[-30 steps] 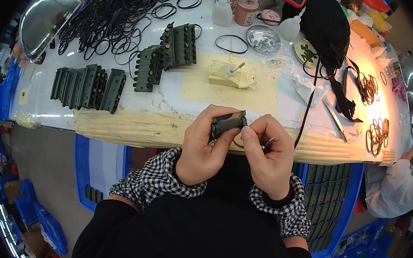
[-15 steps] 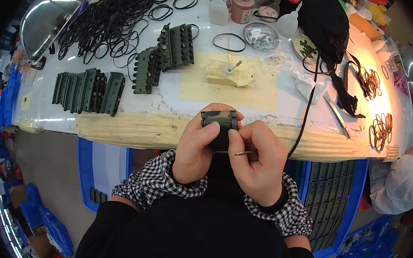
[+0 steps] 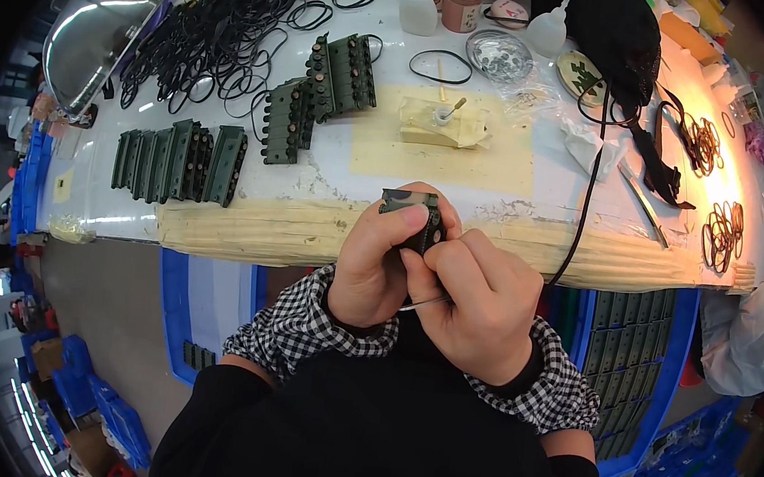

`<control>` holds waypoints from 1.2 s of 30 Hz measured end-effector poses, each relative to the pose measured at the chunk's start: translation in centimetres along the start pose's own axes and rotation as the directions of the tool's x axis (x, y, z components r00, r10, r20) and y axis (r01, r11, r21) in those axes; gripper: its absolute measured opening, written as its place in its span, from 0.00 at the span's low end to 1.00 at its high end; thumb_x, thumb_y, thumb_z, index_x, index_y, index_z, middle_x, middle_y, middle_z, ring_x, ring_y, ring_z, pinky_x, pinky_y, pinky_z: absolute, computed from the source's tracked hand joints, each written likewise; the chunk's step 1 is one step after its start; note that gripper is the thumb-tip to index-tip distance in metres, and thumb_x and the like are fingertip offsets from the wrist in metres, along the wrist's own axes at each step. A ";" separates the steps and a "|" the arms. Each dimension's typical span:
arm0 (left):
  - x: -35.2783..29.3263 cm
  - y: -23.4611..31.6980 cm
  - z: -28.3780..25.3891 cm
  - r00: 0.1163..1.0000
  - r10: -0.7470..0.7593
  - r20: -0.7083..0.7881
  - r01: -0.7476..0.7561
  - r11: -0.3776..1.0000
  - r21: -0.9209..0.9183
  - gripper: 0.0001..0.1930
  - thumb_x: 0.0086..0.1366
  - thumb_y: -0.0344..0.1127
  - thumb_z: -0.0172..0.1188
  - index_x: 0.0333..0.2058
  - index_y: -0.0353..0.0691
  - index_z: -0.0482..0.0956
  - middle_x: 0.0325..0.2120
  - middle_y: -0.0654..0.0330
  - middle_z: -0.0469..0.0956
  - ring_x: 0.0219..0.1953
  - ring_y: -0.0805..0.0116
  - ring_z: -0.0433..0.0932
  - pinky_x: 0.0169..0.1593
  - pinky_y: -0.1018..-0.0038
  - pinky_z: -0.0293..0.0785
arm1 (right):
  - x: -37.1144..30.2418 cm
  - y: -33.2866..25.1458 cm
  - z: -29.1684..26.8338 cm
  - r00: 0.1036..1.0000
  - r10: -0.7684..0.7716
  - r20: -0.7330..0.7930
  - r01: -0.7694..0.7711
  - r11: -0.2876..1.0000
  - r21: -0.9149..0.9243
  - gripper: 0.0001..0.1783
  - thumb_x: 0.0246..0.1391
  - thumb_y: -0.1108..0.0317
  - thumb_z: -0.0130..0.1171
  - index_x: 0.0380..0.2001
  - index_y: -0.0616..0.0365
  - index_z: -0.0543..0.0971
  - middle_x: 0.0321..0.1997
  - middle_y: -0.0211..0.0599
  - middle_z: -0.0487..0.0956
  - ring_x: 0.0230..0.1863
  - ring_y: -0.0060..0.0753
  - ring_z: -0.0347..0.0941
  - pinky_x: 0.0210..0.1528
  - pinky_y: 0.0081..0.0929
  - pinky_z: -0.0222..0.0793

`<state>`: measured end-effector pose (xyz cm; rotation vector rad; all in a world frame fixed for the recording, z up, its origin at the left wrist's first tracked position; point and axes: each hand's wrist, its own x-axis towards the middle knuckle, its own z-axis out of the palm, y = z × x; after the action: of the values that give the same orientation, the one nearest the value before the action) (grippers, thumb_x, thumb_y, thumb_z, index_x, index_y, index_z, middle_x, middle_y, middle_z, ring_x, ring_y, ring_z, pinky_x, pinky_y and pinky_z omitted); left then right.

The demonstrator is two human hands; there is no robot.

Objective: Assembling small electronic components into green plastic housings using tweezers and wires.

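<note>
Holding dark green camouflage piece [image 3: 428, 233] in left hand [image 3: 376, 256], seen against taped table edge [image 3: 255, 232]. Clamped under left thumb on near face, backed by left fingers curled behind, round to 1 o'clock. Met at lower edge, 5 o'clock, by right hand [image 3: 486, 298], with thumb and index pressed close; can't make out exact contact. Gripping slim metal tool [image 3: 422, 304] in same hand, poking out toward 8 o'clock, below piece.

On room: showing white tabletop [image 3: 315, 178] at 10 o'clock, toward row of green parts [image 3: 175, 166]. Facing yellow sheet [image 3: 371, 160] and taped block [image 3: 427, 135] at 12. Bounded at 3 by black cord [image 3: 584, 215], hanging over edge near right hand. Flanked below edge by left blue bin [image 3: 172, 297] at 8, right blue bin [image 3: 682, 342] at 4.
</note>
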<state>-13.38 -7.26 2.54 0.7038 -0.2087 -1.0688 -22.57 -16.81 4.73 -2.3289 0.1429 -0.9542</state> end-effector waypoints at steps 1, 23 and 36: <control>0.0 0.0 -0.1 1.000 0.009 0.004 -0.009 1.000 0.008 0.14 0.66 0.42 0.48 0.35 0.35 0.73 0.32 0.60 0.75 0.35 0.74 0.71 0.43 0.76 0.68 | 0.1 -0.1 0.0 1.000 -0.004 0.000 0.004 1.000 0.001 0.11 0.45 0.72 0.67 0.21 0.57 0.73 0.18 0.35 0.69 0.15 0.36 0.69 0.17 0.29 0.62; -0.1 -0.4 -0.9 0.999 0.026 0.043 -0.028 0.998 0.057 0.18 0.68 0.47 0.46 0.35 0.36 0.72 0.34 0.59 0.74 0.35 0.74 0.70 0.42 0.77 0.68 | -0.1 -0.4 -0.2 0.999 0.001 0.043 0.000 1.000 -0.020 0.11 0.46 0.68 0.68 0.22 0.56 0.74 0.20 0.36 0.72 0.15 0.37 0.70 0.16 0.29 0.65; 0.0 -0.4 -0.4 0.999 0.008 0.051 -0.010 1.000 0.029 0.16 0.67 0.49 0.46 0.33 0.42 0.70 0.27 0.63 0.67 0.31 0.71 0.62 0.37 0.75 0.62 | -0.2 -0.3 0.5 0.998 -0.065 -0.017 0.063 0.995 -0.072 0.13 0.43 0.66 0.66 0.19 0.52 0.69 0.19 0.28 0.65 0.16 0.25 0.68 0.16 0.24 0.61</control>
<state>-13.53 -7.21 2.01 0.7011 -0.2716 -1.0776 -22.48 -16.29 4.49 -2.4028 0.1121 -1.0185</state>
